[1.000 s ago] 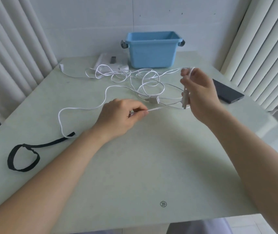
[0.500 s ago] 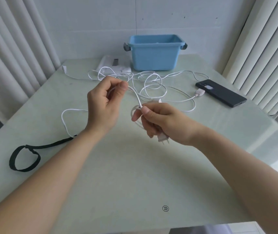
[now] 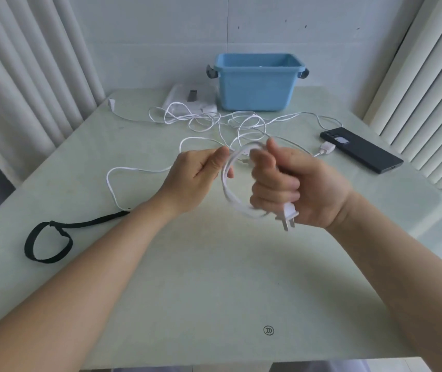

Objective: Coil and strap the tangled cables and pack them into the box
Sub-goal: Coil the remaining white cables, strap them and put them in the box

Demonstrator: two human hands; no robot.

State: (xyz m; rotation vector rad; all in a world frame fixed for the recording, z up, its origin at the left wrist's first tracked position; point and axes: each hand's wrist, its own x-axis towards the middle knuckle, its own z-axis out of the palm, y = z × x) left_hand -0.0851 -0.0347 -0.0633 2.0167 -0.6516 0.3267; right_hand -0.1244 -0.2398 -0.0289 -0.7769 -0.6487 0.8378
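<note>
My right hand point(image 3: 292, 183) grips a small coil of white cable point(image 3: 226, 183) above the table's middle, and a two-pin plug point(image 3: 287, 214) hangs below its fingers. Just left of it, my left hand point(image 3: 201, 175) pinches the same cable at the coil's upper edge. The loose remainder of the white cables point(image 3: 214, 122) lies tangled on the table behind my hands. A black strap point(image 3: 48, 244) with a loop lies at the table's left edge. The open blue box point(image 3: 257, 81) stands at the back.
A black phone point(image 3: 362, 150) lies at the right, with a white USB plug point(image 3: 327, 148) beside it. A white adapter block point(image 3: 187, 99) sits left of the box. Curtains hang on both sides. The pale green table point(image 3: 214, 291) ends close to me.
My hands came together and the coil in my right hand gained a loop. My left hand moved right, feeding cable onto the coil; the plug hangs lower out of my right fist.
</note>
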